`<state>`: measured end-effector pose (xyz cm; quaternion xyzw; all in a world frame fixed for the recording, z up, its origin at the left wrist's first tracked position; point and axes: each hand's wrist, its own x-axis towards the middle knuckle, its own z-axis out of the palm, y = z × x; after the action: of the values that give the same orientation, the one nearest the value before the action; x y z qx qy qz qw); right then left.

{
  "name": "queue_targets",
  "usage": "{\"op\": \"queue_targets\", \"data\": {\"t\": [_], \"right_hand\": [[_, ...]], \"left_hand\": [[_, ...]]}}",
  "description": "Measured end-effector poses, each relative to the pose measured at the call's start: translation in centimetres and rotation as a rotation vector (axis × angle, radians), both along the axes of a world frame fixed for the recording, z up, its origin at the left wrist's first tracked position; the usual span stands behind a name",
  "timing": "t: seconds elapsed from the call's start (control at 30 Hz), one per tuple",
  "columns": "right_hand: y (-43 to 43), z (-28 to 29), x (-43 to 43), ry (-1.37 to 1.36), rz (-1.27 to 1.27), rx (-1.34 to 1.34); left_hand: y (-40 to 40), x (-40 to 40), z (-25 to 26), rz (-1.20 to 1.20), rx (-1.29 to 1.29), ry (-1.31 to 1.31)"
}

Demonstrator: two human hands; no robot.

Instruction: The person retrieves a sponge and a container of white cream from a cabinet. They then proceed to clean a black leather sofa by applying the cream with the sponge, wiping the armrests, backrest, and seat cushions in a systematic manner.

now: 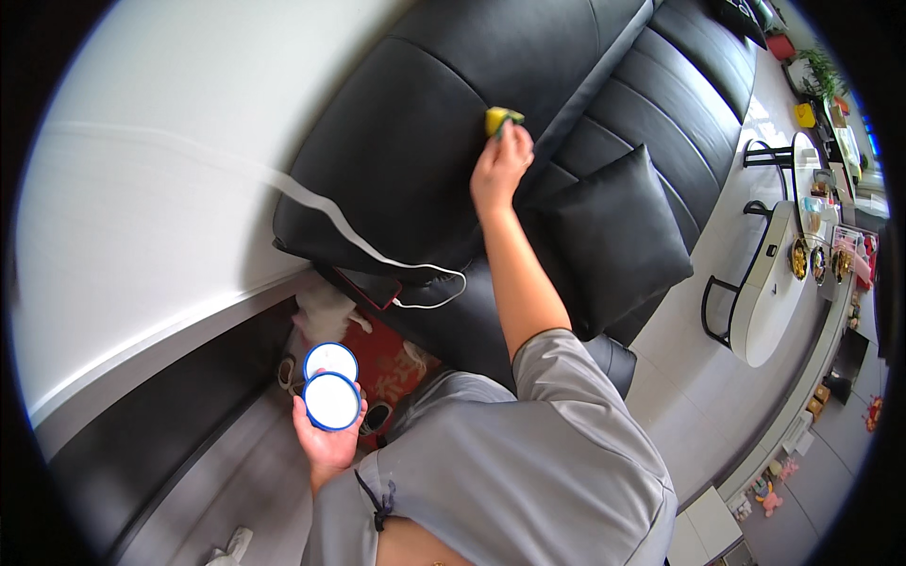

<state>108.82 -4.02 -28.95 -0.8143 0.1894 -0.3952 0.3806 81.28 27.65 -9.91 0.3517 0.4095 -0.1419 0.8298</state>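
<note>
My right hand (501,168) grips a yellow sponge with a dark green side (499,120), held against the backrest of a black leather sofa (417,141). The hand is slightly blurred. Low on the left, my left hand (329,439) holds a round blue-rimmed tub of white contents (332,401). Its round lid (330,359), also blue-rimmed and white inside, sits just behind the tub in the same hand. A loose black cushion (616,240) leans on the seat to the right of my right forearm.
A phone (371,286) with a white charging cable (453,283) lies at the sofa's near end. A white-furred animal (322,311) is on the floor beside a red mat (386,354). White oval coffee tables (768,304) stand at right. A white wall (177,177) borders the left.
</note>
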Motion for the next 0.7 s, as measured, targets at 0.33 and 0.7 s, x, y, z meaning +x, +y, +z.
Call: {"op": "queue_targets", "data": {"t": [0.33, 0.7], "right_hand": [[12.7, 3.9, -11.0, 0.04, 0.436, -0.225], [1.2, 4.5, 2.5, 0.127, -0.053, -0.021]], "left_hand": [[-0.9, -0.7, 1.0, 0.04, -0.021, 0.018], [-1.4, -1.0, 1.3, 0.008, -0.051, 0.037]]}}
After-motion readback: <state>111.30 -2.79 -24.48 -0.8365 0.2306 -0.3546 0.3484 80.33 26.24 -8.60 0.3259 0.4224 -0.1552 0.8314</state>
